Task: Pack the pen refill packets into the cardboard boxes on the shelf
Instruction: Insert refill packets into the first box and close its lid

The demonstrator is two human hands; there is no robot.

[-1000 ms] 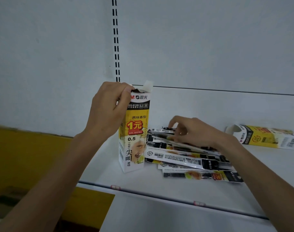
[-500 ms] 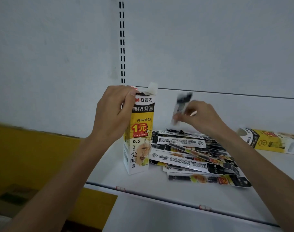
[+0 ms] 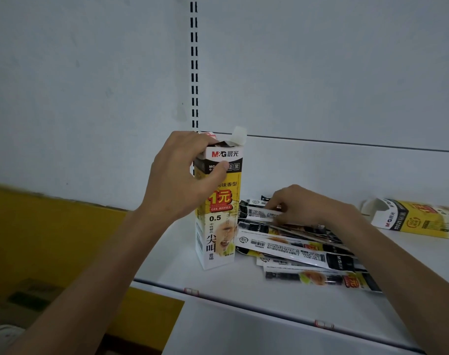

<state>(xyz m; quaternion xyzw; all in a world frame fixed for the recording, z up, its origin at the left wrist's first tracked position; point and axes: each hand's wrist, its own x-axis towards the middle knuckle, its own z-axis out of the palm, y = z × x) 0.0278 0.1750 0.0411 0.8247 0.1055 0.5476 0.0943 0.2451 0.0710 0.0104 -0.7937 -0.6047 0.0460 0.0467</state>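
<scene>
shelf [image 3: 244, 280]: white, smooth, flat board.
packet pile [image 3: 302, 252]: glossy flat plastic sleeves, long and thin, loosely fanned just right of the upright box; long axes roughly left-right along the shelf.
upright box [image 3: 219, 226]: tall rectangular printed cardboard, yellow/white/black, stands on end, long axis vertical, top flaps open.
second box [image 3: 418, 221]: same carton, lying on its side far right, open end facing left.
left hand [image 3: 185, 175]: fingers and thumb wrapped round the upright box's top.
right hand [image 3: 302, 206]: fingers curled, pinching top packet [image 3: 259, 213] on the pile.
</scene>
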